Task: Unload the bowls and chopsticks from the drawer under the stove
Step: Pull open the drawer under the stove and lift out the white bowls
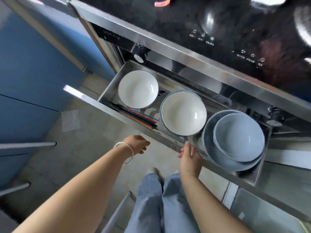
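The steel drawer [107,91] under the stove stands pulled out. Inside, a white bowl [138,89] sits at the left, a larger white bowl [183,112] in the middle, and a small blue bowl [239,137] nested in a bigger blue bowl [208,132] at the right. Several coloured chopsticks [136,116] lie along the drawer's front wall. My left hand [137,143] hovers below the drawer front, fingers loosely curled, holding nothing. My right hand [190,157] rests against the drawer's front edge beside the blue bowls, fingers apart.
The black glass stove top [218,31] with touch controls lies above the drawer. A blue cabinet [33,73] stands at the left. White stool legs [27,145] and my jeans-clad legs [159,207] occupy the grey floor below.
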